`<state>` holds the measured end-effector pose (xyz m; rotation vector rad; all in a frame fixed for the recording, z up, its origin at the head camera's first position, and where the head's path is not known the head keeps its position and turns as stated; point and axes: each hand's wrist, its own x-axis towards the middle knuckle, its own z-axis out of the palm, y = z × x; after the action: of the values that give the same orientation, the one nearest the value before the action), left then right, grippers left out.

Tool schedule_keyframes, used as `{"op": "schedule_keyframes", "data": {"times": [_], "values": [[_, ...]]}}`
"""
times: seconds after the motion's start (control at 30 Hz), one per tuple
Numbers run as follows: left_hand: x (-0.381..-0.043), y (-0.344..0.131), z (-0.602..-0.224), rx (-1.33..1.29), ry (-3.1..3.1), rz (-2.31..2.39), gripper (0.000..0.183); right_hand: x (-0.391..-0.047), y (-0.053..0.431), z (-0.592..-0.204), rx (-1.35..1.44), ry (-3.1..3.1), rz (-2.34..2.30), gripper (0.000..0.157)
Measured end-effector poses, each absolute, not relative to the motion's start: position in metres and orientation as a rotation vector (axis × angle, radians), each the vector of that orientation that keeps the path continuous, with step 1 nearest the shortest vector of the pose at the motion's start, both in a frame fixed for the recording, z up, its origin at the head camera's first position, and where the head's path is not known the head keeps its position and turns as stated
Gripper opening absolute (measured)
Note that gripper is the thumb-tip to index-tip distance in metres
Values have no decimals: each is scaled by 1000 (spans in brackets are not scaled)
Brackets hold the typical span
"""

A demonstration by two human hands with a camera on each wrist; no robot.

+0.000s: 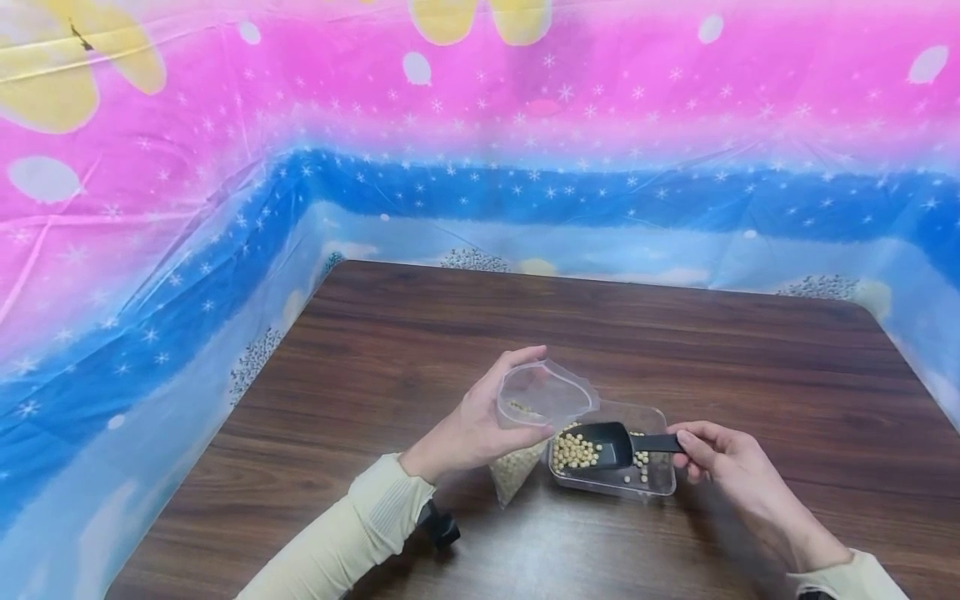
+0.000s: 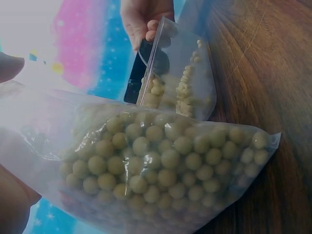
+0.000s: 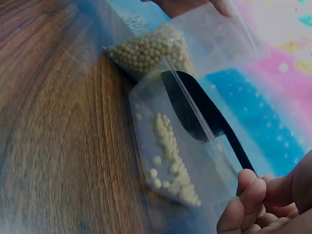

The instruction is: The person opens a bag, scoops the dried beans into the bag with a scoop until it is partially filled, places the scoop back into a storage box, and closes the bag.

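My left hand [image 1: 468, 425] holds a clear plastic bag [image 1: 549, 393] by its upper part, with its mouth spread wide. Round beige soybeans [image 2: 151, 161] fill the bag's lower part, which hangs close over the table. Just right of it stands a clear plastic box [image 1: 613, 485] with loose soybeans [image 3: 173, 156] inside. My right hand [image 1: 738, 475] pinches the handle of a black scoop [image 1: 618, 444] between thumb and fingers. The scoop's bowl lies over the box, its front end toward the bag, with soybeans in it.
The dark wood-grain table [image 1: 420, 333] reaches back to a pink and blue printed cloth [image 1: 480, 175] hung around its far and left sides. A black strap piece [image 1: 441, 525] shows under the left sleeve [image 1: 352, 525].
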<state>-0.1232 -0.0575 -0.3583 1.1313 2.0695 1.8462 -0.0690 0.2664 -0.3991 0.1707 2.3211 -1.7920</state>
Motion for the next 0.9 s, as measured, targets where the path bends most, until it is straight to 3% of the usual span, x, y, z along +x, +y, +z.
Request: {"op": "schedule_keyframes", "data": {"times": [0.3, 0.6, 0.9], "values": [[-123, -57, -359, 1103, 2036, 1862, 82, -71, 289, -410, 150, 2009, -2128, 29], [-123, -57, -359, 1122, 2050, 1862, 82, -71, 302, -372, 70, 1853, -2327, 19], [-123, -57, -359, 1131, 2054, 1859, 82, -71, 303, -329, -149, 1794, -2442, 25]]}}
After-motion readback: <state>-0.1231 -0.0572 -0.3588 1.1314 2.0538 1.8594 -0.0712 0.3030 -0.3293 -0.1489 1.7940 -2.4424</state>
